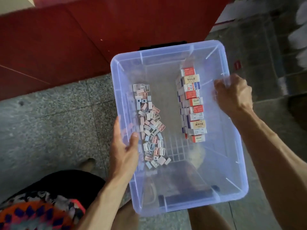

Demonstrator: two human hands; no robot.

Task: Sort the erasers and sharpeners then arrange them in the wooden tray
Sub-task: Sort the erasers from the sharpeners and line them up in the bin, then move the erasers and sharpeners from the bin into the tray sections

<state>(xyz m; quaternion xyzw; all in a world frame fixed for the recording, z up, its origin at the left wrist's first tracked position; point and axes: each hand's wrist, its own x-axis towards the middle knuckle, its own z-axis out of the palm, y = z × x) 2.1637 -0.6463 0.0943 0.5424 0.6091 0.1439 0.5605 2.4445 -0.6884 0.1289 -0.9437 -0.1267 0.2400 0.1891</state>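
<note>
Clear bluish plastic bin held above a speckled stone floor. Left hand grips the bin's left rim, thumb inside the wall, fingers outside. Right hand is curled tight over the right rim. Inside, two sorted groups lie well apart: small pastel sharpeners in a loose heap along the left wall, boxed erasers in red, cream and white wrappers stacked in a row nearer the right side. Red panelled surface beyond the bin. Wooden tray not in view.
</note>
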